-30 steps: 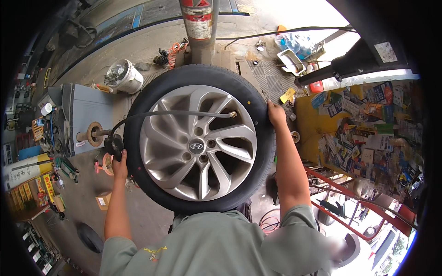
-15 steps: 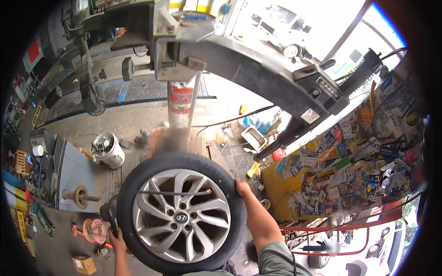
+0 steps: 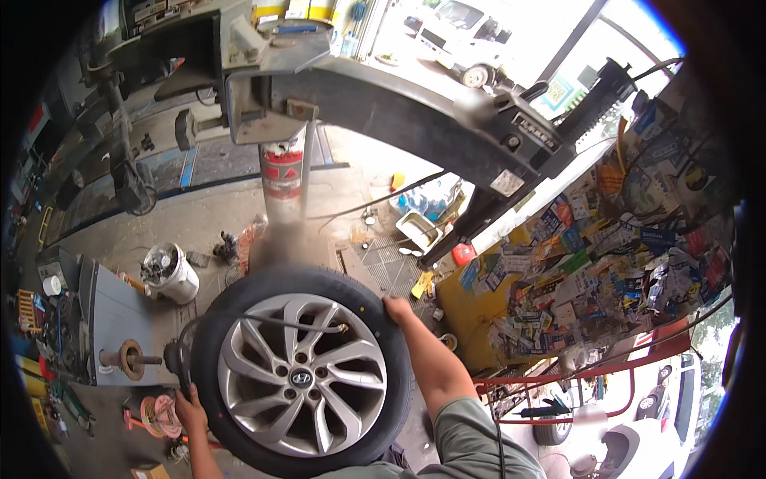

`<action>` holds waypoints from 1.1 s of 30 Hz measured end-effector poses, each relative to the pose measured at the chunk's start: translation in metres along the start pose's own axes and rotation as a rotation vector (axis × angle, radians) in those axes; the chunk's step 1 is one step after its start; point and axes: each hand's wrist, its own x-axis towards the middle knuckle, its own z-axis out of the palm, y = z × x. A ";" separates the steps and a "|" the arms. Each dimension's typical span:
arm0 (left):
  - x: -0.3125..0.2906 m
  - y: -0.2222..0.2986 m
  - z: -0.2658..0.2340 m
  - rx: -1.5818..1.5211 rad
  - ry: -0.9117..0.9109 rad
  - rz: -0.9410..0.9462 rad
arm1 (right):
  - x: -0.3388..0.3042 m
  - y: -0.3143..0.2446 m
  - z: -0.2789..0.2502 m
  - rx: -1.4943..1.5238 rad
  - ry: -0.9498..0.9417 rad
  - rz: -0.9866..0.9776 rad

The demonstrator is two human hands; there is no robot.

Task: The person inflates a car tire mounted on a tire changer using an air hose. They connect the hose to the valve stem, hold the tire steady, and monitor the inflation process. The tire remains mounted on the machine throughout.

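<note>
Some of the right hand (image 3: 396, 310) gripping the wheel (image 3: 302, 378) (mainly fingers) is hidden.

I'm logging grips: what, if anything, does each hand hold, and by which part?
The right hand holds the tyre by its upper-right outer edge. The left hand appears to hold the black tyre inflator by its lower end.

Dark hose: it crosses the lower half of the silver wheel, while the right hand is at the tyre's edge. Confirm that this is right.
Not quite: the head view shows the dark hose crossing the upper half of the silver wheel, not the lower. The right hand is indeed at the edge of the tyre.
</note>
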 end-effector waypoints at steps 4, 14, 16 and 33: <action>0.008 0.014 -0.019 0.034 -0.051 -0.031 | -0.015 -0.020 0.004 -0.130 -0.144 -0.103; 0.017 0.009 -0.027 -0.157 -0.306 -0.182 | -0.003 -0.022 0.012 -0.108 -0.081 -0.198; 0.018 0.017 -0.028 -0.168 -0.325 -0.203 | 0.011 -0.008 0.015 -0.144 -0.104 -0.205; 0.006 0.029 -0.021 -0.247 -0.210 -0.179 | 0.005 0.004 0.011 -0.040 -0.045 -0.182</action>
